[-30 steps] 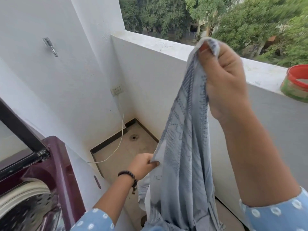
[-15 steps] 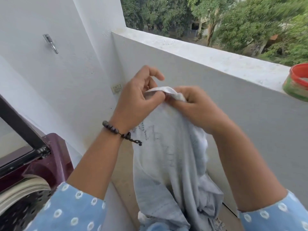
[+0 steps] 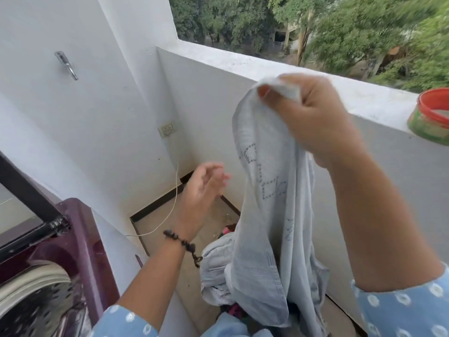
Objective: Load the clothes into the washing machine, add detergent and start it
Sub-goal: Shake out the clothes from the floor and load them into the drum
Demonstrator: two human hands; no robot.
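A pale grey cloth with a dotted pattern [image 3: 264, 215] hangs down in front of me, pinched at its top edge by my right hand [image 3: 313, 122] held high near the parapet. My left hand [image 3: 204, 190], with a dark bead bracelet at the wrist, is lower and to the left of the cloth, fingers apart and holding nothing. The maroon top-load washing machine [image 3: 80, 242] stands at the lower left with its lid raised and the steel drum [image 3: 36, 302] showing. More clothes [image 3: 233, 310] lie bunched below the hanging cloth.
A white parapet wall [image 3: 291, 69] runs across the back, with a red and green tub [image 3: 432, 117] on its ledge at the right. A wall socket [image 3: 167, 128] and a thin white cord [image 3: 170, 210] are in the corner. A metal hook [image 3: 66, 65] sticks from the left wall.
My left hand has let go of the cloth's top edge and dropped down to the left. My right hand has lifted the cloth higher and to the right.
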